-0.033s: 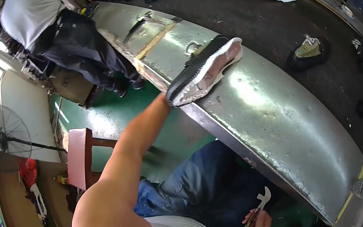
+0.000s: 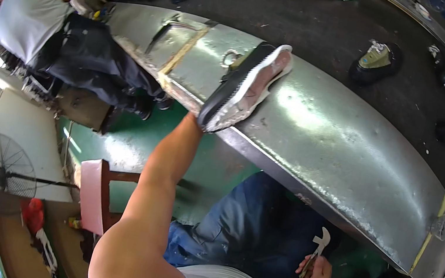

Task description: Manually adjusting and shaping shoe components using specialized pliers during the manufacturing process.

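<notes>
Left hand (image 2: 197, 120) is up at the near edge of the metal tabletop (image 2: 350, 155), gripping a black shoe (image 2: 246, 87) w/ white sole; shoe lies tilted, sole up, half over the edge. Fingers are hidden behind the shoe, so can't tell exactly how they close, but they seem wrapped on the heel end. Right hand (image 2: 318, 272) sits low by the lap, fingers pressed round a pale hooked tool (image 2: 318, 245). Risk as I see it: heel-only grip, shoe overhanging, so it could tip off onto the green floor (image 2: 132, 147). No containers in sight; other shoes (image 2: 376, 59) lie loose on the dark belt (image 2: 324, 32) beyond. Another person (image 2: 44, 36) is seated at left.
</notes>
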`<move>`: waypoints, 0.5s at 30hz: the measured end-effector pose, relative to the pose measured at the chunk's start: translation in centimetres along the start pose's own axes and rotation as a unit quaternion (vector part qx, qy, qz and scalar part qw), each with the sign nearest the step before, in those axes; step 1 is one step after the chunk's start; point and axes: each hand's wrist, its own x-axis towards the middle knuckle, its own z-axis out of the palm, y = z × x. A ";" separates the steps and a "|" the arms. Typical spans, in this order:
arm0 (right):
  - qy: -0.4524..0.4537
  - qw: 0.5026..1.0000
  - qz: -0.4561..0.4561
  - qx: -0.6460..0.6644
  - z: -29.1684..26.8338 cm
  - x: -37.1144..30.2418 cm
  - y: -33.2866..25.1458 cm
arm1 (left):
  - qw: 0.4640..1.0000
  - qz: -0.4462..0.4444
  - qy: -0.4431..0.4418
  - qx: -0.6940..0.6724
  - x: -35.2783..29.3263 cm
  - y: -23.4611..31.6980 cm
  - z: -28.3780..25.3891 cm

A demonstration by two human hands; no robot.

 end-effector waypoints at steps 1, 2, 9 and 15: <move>0.012 1.000 0.001 -0.001 0.0 0.5 0.1 | 0.941 -0.201 0.096 -0.254 3.2 3.7 0.6; 0.000 1.000 -0.008 0.016 0.4 0.6 -0.1 | 0.907 -0.070 0.136 -0.393 2.5 -0.7 3.5; -0.034 0.999 0.002 0.029 0.0 2.1 -1.0 | 0.899 0.145 0.205 -0.358 2.1 -3.9 6.5; -0.025 0.999 0.020 -0.007 0.1 2.4 -2.7 | 0.879 0.112 0.133 -0.443 2.2 -3.3 9.4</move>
